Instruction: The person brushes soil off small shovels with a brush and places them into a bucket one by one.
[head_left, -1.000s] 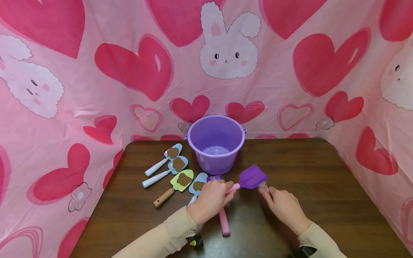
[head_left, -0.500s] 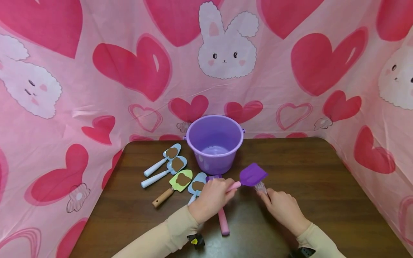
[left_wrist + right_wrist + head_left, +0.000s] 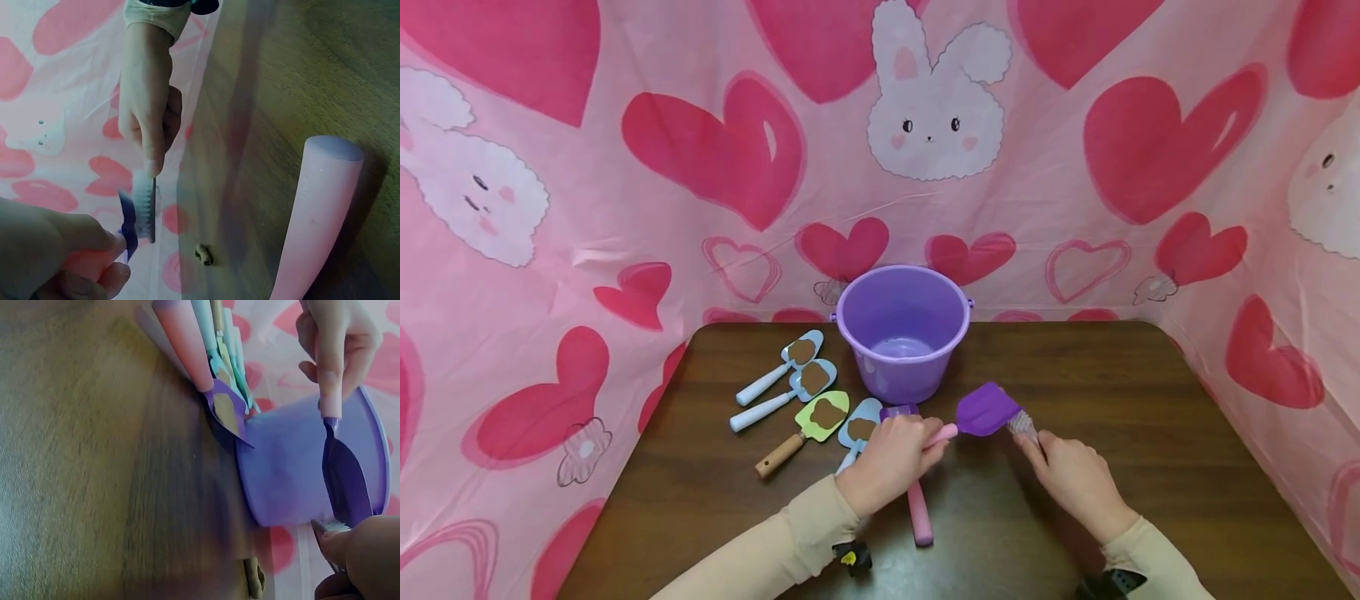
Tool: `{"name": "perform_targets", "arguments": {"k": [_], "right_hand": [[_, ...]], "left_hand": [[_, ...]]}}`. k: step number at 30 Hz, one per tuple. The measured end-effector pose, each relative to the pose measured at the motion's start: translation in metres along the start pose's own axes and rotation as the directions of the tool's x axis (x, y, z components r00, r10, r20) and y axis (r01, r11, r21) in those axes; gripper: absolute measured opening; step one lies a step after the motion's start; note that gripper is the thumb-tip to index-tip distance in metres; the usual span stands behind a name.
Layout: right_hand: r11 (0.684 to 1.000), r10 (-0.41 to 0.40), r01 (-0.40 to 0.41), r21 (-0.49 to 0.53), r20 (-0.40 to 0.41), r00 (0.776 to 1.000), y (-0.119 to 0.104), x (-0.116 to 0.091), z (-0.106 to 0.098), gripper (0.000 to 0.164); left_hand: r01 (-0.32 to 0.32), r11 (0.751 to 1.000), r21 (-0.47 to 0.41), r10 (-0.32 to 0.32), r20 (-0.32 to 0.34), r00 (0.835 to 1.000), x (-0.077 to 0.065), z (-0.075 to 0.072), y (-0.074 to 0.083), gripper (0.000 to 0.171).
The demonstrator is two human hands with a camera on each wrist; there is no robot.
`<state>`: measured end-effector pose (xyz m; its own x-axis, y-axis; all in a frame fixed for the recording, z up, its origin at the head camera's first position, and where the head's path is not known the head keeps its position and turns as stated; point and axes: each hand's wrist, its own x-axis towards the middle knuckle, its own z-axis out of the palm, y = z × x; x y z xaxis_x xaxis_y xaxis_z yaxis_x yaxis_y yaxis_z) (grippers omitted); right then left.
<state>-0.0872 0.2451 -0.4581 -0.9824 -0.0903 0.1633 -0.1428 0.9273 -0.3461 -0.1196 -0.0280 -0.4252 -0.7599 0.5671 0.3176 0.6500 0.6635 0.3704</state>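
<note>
My left hand [image 3: 886,462] grips the pink handle of a toy shovel, its purple blade [image 3: 987,408] tilted up over the table, right of the purple bucket [image 3: 898,379]. In my right hand [image 3: 1078,479] is a small brush [image 3: 1022,426] with pale bristles, pinched between thumb and fingers. The bristles meet the right edge of the blade in the head view; the left wrist view shows the brush [image 3: 145,206] side-on against it. Below my left hand lies another purple shovel with a pink handle [image 3: 919,512] and a brown patch [image 3: 224,411] on its blade, partly covered by the hand.
Left of the bucket lie two blue shovels [image 3: 813,379] and a green shovel [image 3: 823,415] with a wooden handle, brown patches on their blades. A third blue shovel [image 3: 861,429] is partly behind my left hand. A small brown lump [image 3: 203,254] lies on the table. Cloth surrounds the table.
My right hand and the brush shifted slightly left, then back right, from under the blade's lower edge to its right edge. The left hand holds the shovel nearly still.
</note>
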Motion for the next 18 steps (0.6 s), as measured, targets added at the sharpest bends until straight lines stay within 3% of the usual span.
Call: {"name": "perform_targets", "arguments": {"k": [4, 11, 18], "right_hand": [[1.0, 0.002, -0.002, -0.005, 0.014, 1.0, 0.0, 0.0, 0.002, 0.041], [0.996, -0.087, 0.087, 0.01, 0.014, 0.996, -0.013, -0.001, 0.01, 0.041], [0.999, -0.043, 0.043, 0.033, 0.001, 0.999, -0.009, 0.003, 0.002, 0.042]], "left_hand": [[0.014, 1.0, -0.004, -0.014, -0.018, 1.0, 0.001, 0.001, 0.001, 0.019], [-0.023, 0.998, 0.058, 0.025, -0.03, 0.999, 0.004, 0.003, 0.006, 0.017], [-0.036, 0.993, 0.112, 0.04, -0.031, 0.999, 0.003, 0.001, 0.002, 0.025]]}}
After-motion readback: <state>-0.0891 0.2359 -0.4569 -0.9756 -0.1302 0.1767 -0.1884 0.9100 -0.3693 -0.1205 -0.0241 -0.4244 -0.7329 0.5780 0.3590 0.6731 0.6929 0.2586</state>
